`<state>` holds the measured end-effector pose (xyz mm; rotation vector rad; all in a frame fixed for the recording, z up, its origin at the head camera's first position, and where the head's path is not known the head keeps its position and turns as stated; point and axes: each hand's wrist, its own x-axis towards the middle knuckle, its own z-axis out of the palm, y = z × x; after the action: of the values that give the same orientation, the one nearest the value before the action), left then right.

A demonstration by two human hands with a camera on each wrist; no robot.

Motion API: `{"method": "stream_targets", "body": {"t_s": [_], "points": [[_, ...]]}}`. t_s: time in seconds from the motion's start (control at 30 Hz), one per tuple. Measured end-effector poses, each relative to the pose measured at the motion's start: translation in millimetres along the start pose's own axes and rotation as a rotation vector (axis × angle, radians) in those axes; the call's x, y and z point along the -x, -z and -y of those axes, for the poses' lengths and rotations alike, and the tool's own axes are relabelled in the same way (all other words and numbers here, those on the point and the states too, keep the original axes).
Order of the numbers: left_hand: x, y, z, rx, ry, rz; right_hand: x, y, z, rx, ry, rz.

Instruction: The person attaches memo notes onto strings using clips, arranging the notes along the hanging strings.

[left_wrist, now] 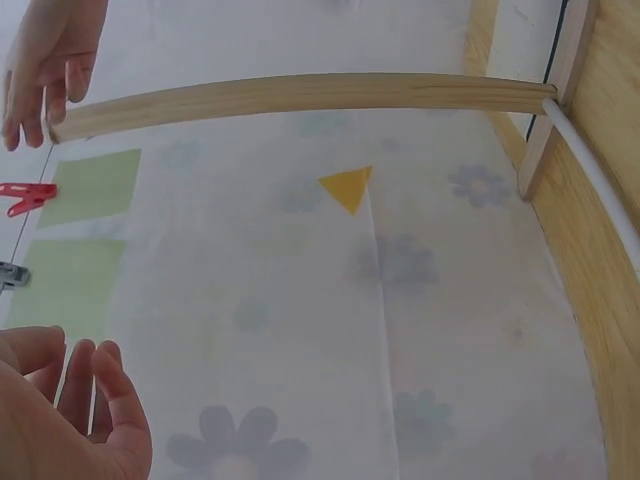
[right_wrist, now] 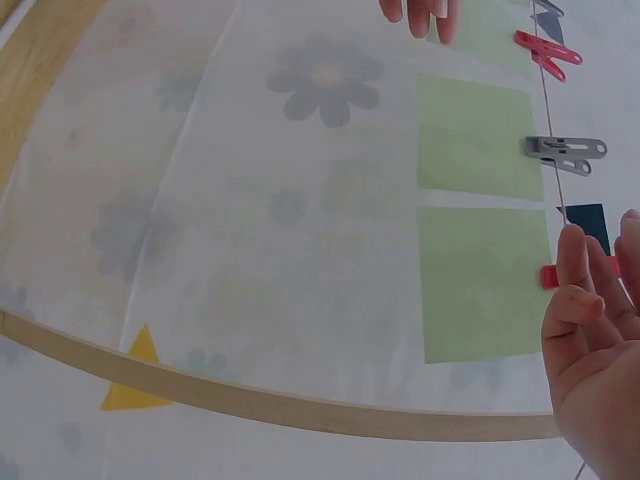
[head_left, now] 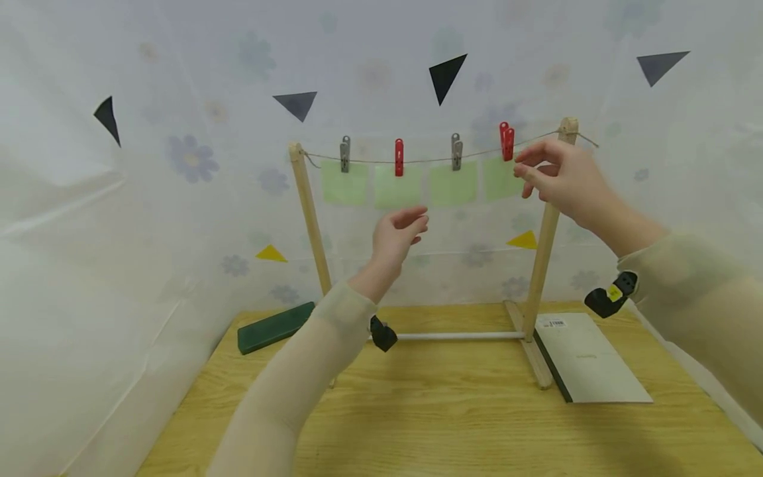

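Observation:
Four light-green paper sheets hang side by side from a thin string (head_left: 369,161), each under a clothespin. From the left come a grey clothespin (head_left: 345,154), a red clothespin (head_left: 399,157), another grey clothespin (head_left: 456,152) and another red clothespin (head_left: 507,144). My right hand (head_left: 563,173) is raised just right of the last red clothespin, fingers loosely bent and holding nothing; in the left wrist view a gap shows between them. Below the middle sheets (head_left: 453,185), my left hand (head_left: 395,240) hovers with relaxed fingers and nothing in it.
Two wooden posts, the left post (head_left: 310,218) and right post (head_left: 545,258), carry the string, joined low by a white rod (head_left: 459,336). A dark green box (head_left: 275,327) lies at the table's back left, a pale notebook (head_left: 593,358) at the right. Paper triangles decorate the flowered backdrop.

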<state>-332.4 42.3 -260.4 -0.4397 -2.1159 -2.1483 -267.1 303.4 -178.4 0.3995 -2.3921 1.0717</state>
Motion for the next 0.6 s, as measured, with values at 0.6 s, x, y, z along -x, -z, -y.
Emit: {"method": "stream_targets", "body": {"t_s": [0.6], "points": [[36.4, 53.9, 32.8, -0.194, 0.009, 0.015, 52.6, -47.4, -41.8, 0.082, 0.064, 0.114]]}}
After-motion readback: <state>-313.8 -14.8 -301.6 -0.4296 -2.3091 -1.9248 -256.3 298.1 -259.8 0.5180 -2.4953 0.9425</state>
